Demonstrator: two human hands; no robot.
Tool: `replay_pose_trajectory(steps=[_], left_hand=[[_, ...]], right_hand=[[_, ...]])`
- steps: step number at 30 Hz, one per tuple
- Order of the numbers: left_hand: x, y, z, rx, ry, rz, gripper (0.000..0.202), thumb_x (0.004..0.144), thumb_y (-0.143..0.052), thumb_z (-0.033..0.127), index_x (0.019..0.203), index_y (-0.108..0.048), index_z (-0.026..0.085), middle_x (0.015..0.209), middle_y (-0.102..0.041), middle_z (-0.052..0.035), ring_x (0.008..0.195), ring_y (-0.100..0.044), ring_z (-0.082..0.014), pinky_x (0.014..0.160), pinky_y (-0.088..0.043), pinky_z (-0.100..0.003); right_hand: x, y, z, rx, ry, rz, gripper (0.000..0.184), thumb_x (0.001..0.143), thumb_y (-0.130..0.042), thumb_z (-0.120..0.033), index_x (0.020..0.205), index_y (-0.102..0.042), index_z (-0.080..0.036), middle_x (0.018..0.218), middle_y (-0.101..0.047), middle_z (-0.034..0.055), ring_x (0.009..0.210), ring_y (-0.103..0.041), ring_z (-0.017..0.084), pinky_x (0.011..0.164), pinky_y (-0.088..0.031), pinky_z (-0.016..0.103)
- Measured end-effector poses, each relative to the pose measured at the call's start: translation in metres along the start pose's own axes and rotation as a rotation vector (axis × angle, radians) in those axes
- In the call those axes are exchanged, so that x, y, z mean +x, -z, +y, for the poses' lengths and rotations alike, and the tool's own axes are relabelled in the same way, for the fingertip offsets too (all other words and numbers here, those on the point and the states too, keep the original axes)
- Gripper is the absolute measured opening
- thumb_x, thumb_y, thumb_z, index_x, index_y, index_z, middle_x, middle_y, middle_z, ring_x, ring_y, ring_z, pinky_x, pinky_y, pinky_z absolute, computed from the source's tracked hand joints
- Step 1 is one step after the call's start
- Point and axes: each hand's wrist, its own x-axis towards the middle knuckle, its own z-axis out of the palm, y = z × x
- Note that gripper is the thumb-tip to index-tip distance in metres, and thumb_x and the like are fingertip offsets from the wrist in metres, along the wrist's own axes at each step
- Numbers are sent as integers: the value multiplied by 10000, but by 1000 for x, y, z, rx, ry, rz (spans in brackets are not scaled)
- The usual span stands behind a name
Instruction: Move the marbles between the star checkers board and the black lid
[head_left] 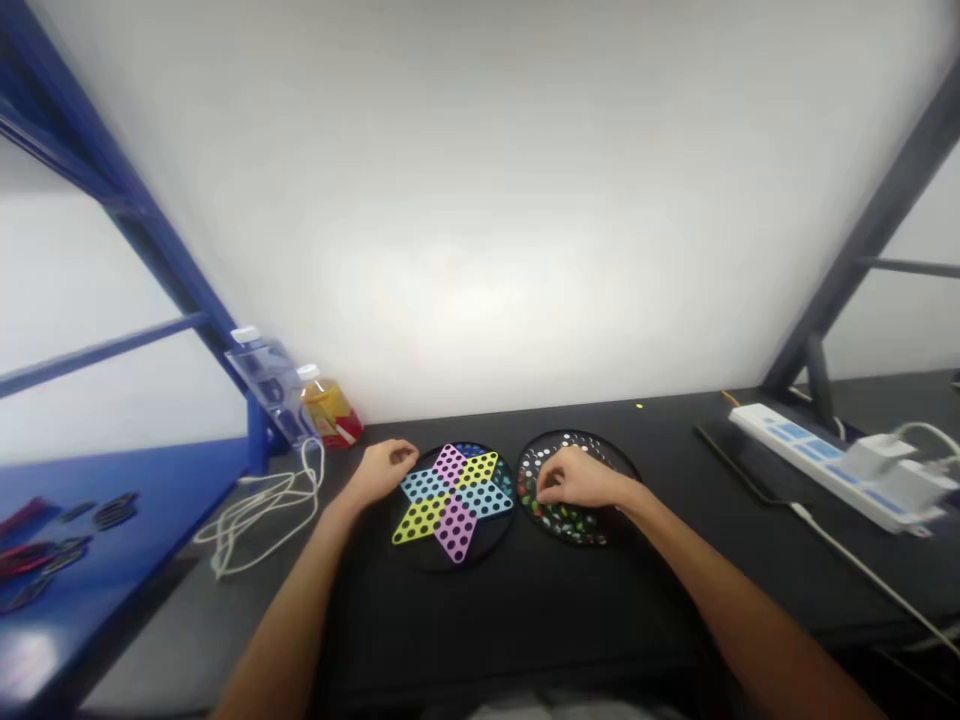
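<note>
Rests left hand [386, 467] on rim of star board [455, 490] at its 10 o'clock, fingers loosely curled (cannot tell whether gripping). Has board at centre of black table [487, 620], round tray [624, 462] just beside it at 3 o'clock. Dips right hand [574, 482] into tray, fingertips bunched down among marbles [574, 522]; cannot tell whether pinching one. Shows two bottles [330, 408] out at 10 o'clock, white cable [262, 505] heaped at 9, power strip [817, 455] well apart at 2.

Open tabletop [487, 620] in front, marble tray [574, 434] beyond, cable [262, 510] left, power strip [817, 455] right
</note>
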Motion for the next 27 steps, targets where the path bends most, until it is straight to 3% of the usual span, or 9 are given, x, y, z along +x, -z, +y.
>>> replay_pose_trajectory(steps=[4,6,9,11,14,17,19,22,27], left_hand=[[1,0,-2,4,11,-14,363,791,-526,429,939,-734,171,882,-730,-66,794,-649,-220,782,-502,-315],[1,-1,-2,12,12,-17,359,796,-523,425,940,-731,170,887,-728,-66,798,-649,-218,780,-500,-310],[1,-1,-3,15,4,-20,364,806,-514,429,949,-728,172,903,-727,-65,799,-650,-215,769,-498,-302],[1,-1,-3,24,5,-22,364,808,-512,430,947,-728,172,897,-727,-64,791,-649,-214,761,-497,-301],[1,-1,-2,41,8,-21,359,806,-515,427,941,-730,173,876,-725,-64,784,-645,-215,755,-494,-304],[1,-1,-1,35,7,-15,361,802,-515,424,944,-731,172,865,-724,-64,776,-643,-215,748,-494,-305],[1,-1,-2,27,6,-10,359,799,-515,420,945,-730,172,866,-725,-63,770,-643,-213,750,-495,-305],[1,-2,-3,25,-8,-11,346,800,-514,409,937,-731,175,869,-725,-62,767,-644,-208,750,-494,-301],[1,-3,-4,36,-7,-6,330,804,-519,407,927,-730,185,868,-726,-54,776,-649,-208,745,-494,-295]], right_hand=[[4,-1,9,215,-61,84,198,704,-699,-347,679,-711,-152,554,-543,-14,516,-396,92,492,-249,234],[4,2,15,513,-130,154,258,738,-671,-408,692,-653,-154,495,-424,-48,457,-292,74,442,-197,224],[4,7,21,1005,-221,153,332,803,-576,-499,704,-540,-183,484,-255,-91,423,-158,68,395,-121,214],[6,7,23,1145,-252,149,398,819,-540,-550,652,-458,-198,498,-240,-89,422,-154,68,386,-97,213],[7,3,23,992,-283,242,507,812,-556,-590,555,-340,-209,473,-215,-88,413,-149,63,392,-83,222],[5,2,21,549,-222,296,530,801,-596,-556,482,-398,-183,431,-281,-64,419,-228,66,420,-148,232],[1,5,19,291,-126,226,455,792,-627,-502,509,-560,-152,467,-433,-26,472,-347,84,463,-220,235],[-4,12,16,136,-23,49,266,755,-679,-417,730,-749,-162,573,-577,-7,548,-428,107,516,-275,239],[-6,15,14,93,3,-116,249,704,-716,-366,866,-787,-191,612,-613,-15,551,-426,109,538,-286,246]])
